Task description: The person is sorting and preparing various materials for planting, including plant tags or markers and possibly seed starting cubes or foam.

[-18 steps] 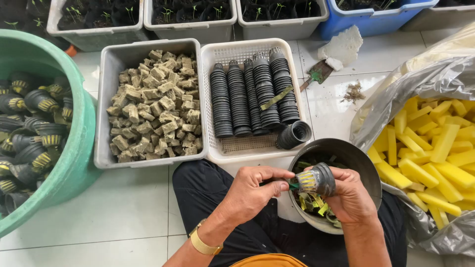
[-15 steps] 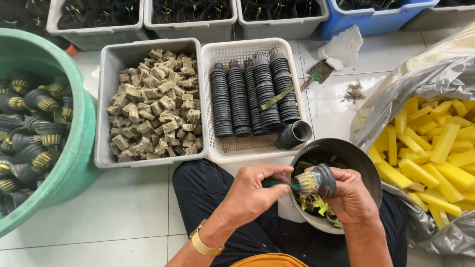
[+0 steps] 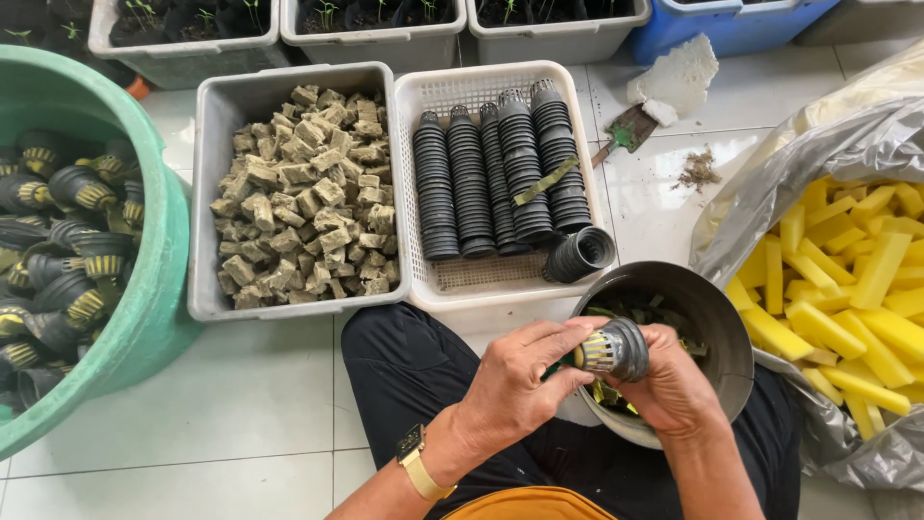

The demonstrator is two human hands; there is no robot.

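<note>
My right hand (image 3: 674, 390) grips a small black net pot (image 3: 616, 349) with yellow sponge filling its mouth, held on its side over a dark metal bowl (image 3: 717, 318). My left hand (image 3: 520, 376) presses its fingertips against the pot's yellow end. A gold watch sits on my left wrist. The bowl holds green and yellow scraps, mostly hidden by my hands.
A white basket (image 3: 428, 96) holds rows of stacked black net pots (image 3: 496, 173). A grey tub (image 3: 217, 106) holds brown cubes (image 3: 303, 193). A green basin (image 3: 144, 318) at left holds filled pots. A silver bag (image 3: 818, 164) of yellow sponge strips (image 3: 847, 279) lies right. Seedling trays line the far edge.
The green stem that stuck out between my left fingers is no longer in view. My left fingertips have closed onto the pot's yellow end, and the pot sits turned more sideways.
</note>
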